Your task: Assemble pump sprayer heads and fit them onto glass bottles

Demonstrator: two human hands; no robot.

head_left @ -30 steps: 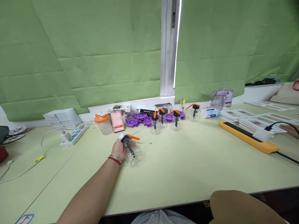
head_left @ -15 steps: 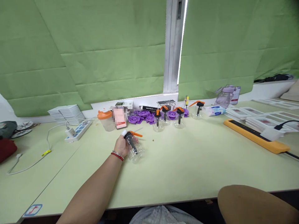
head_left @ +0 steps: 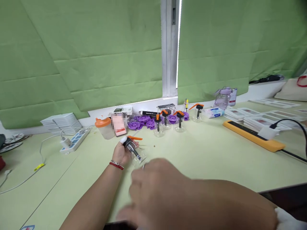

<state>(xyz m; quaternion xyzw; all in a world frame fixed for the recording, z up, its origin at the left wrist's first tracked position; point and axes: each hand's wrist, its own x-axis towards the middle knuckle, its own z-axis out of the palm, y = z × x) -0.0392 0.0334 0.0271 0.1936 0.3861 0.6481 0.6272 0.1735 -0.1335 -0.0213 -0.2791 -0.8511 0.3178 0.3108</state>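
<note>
My left hand (head_left: pixel 122 154) is closed around a clear dispenser jar (head_left: pixel 138 156) with a black top and an orange lever, tilted over the table. Something white covers the tip of that thumb. My right hand (head_left: pixel 153 188) is in front of and below the jar, smeared by motion, so its fingers do not show clearly. Behind them stand several similar jars, among them one jar (head_left: pixel 159 129) at the front and another jar (head_left: pixel 198 115) farther right. Purple plastic round pieces (head_left: pixel 141 122) lie in a heap at the back.
An orange-lidded cup (head_left: pixel 104 129) and a phone (head_left: pixel 120 124) stand at back left. A white power strip (head_left: pixel 78 140) with a cable lies left, a yellow power strip (head_left: pixel 254 135) right. Beyond are a tissue pack (head_left: pixel 213 112), a purple bottle (head_left: pixel 222 99) and stacked white frames (head_left: pixel 256 123).
My right arm has swung in from the lower right, bringing the hand close to the jar. My left hand keeps hold of the jar, which leans a little more. The view has shifted slightly right.
</note>
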